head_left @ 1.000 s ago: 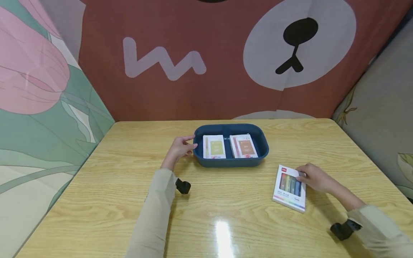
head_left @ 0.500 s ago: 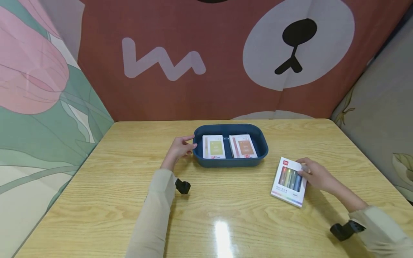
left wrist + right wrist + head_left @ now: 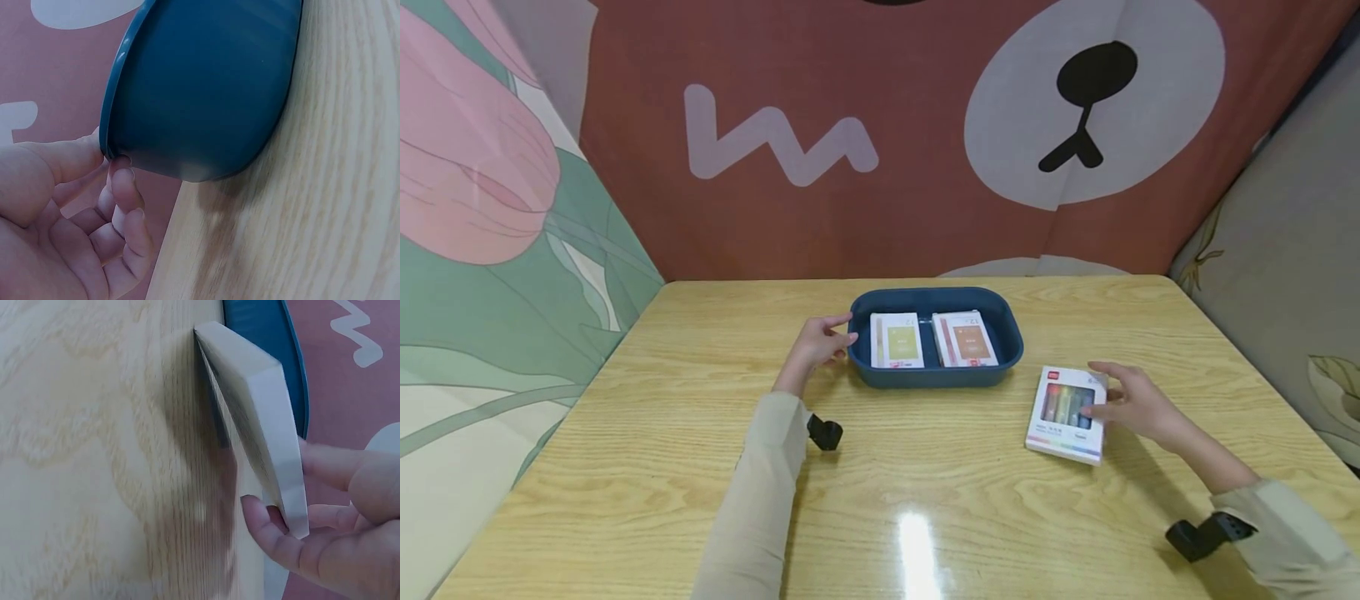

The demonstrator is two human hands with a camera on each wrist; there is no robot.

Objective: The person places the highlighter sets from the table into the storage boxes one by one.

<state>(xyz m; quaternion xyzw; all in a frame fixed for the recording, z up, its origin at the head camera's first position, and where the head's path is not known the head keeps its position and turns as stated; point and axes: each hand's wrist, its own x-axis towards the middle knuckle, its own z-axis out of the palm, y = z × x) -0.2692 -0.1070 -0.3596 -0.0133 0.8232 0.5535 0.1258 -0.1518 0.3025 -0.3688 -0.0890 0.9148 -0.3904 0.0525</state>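
At the back middle of the table sits a dark blue plastic tray [image 3: 936,379], seen close up as a blue wall [image 3: 206,94] in the left wrist view. My left hand [image 3: 820,343] pinches its left rim between thumb and fingers. Inside lie two white packs side by side, the left with a yellow-green panel [image 3: 896,342], the right with an orange-brown panel [image 3: 966,340]. My right hand [image 3: 1138,404] grips the right side of a white marker box [image 3: 1063,442], whose window shows coloured sticks. In the right wrist view the box [image 3: 275,425] is tilted, its near side raised above the table.
The wooden table [image 3: 662,467] carries a bright light reflection near its front. Behind it hangs a reddish-brown cloth [image 3: 820,225] with a bear print. Patterned cloths flank the left and right. A black camera [image 3: 825,433] is strapped at each wrist.
My right hand has lifted the marker box, tilted and turned it, and shifted it slightly back and left toward the tray. The left hand and the tray stay in place.
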